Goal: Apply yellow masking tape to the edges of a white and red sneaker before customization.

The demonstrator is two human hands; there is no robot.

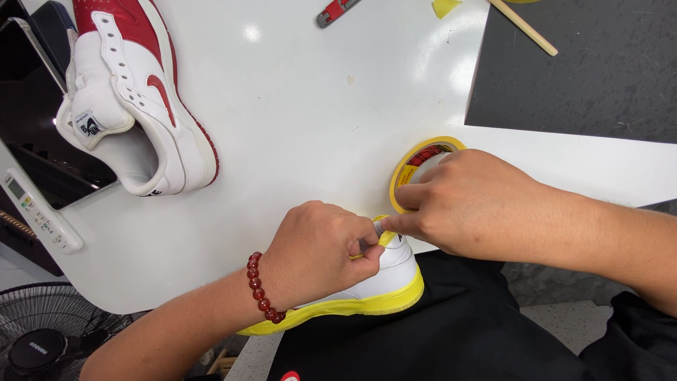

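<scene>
My left hand [319,248], with a red bead bracelet on the wrist, pinches a strip of yellow masking tape [386,237] at the heel of a white sneaker [384,276]. The sneaker lies on my lap at the table's edge, its sole wrapped in yellow tape. My right hand [471,204] presses the same strip with its fingertips and rests over a roll of yellow tape [415,161] lying on the white table [303,120].
A second white and red sneaker [137,92] lies on its side at the table's far left. A red utility knife [337,10] and a wooden stick [523,27] lie at the far edge. A white remote [39,212] sits at left. A black fan [49,331] stands below.
</scene>
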